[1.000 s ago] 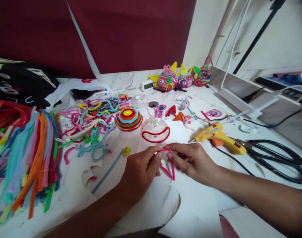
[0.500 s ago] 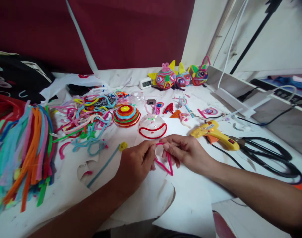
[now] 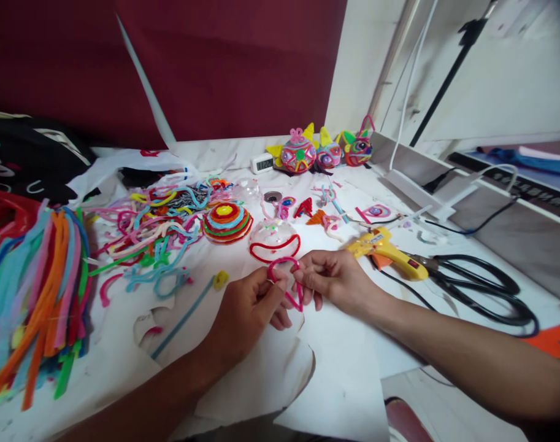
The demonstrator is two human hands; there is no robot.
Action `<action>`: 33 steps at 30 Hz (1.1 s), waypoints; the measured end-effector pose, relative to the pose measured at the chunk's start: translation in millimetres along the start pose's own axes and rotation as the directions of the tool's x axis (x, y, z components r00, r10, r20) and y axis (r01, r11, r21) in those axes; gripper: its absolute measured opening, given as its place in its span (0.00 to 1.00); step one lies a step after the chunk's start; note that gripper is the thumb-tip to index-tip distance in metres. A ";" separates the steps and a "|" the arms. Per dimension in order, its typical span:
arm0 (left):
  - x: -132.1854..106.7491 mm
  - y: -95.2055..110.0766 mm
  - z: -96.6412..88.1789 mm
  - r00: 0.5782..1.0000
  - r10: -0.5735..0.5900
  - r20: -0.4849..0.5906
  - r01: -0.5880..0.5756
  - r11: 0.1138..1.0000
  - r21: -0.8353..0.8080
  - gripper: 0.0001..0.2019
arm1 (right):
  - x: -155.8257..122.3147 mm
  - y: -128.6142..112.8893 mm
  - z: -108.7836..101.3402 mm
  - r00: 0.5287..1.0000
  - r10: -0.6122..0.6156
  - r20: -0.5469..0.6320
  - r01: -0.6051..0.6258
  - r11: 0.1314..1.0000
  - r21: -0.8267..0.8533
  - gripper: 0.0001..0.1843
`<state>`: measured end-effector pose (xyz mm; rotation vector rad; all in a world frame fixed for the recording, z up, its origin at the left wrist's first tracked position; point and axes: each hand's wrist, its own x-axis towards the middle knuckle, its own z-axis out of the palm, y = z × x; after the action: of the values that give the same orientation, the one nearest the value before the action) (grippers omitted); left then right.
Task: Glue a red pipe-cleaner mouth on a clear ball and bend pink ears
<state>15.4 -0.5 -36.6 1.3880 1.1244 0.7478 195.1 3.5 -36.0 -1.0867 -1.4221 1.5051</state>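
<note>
Between my two hands is a bright pink pipe cleaner, bent into a closed loop with a rounded top and a pointed lower end. My left hand pinches its left side between thumb and fingers. On the other side, my right hand pinches it at the right edge. Just beyond them lies a clear plastic dome with a red pipe cleaner outline shaped like a smile along its near side. Beside it sits a dome wound in coloured rings.
Bundled pipe cleaners lie at the left, near a tangled heap of pieces. A yellow glue gun and black-handled scissors are at the right. Decorated balls and a small digital clock stand behind.
The pink loop has been turned and raised slightly, so its rounded top now shows above my fingers. My left fingers have shifted lower on it. The whole view has moved a little.
</note>
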 end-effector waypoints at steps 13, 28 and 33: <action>4.7 1.3 -2.8 0.999 -0.034 -0.017 0.033 0.996 -0.078 0.10 | 1.2 -3.5 -0.6 0.996 0.050 0.078 -0.059 0.991 0.120 0.19; 3.2 -1.8 -2.1 0.960 -0.065 0.272 0.129 0.966 -0.225 0.13 | 4.0 -1.2 1.4 0.994 0.082 0.078 -0.105 0.926 0.362 0.17; 3.5 -0.3 -2.5 0.972 -0.060 0.228 0.118 0.961 -0.250 0.12 | 3.9 0.8 4.2 0.989 0.059 0.134 -0.105 0.924 0.368 0.16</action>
<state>14.2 3.7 -37.1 1.1557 0.8754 0.6363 189.9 5.8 -37.0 -0.8379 -1.1123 1.8383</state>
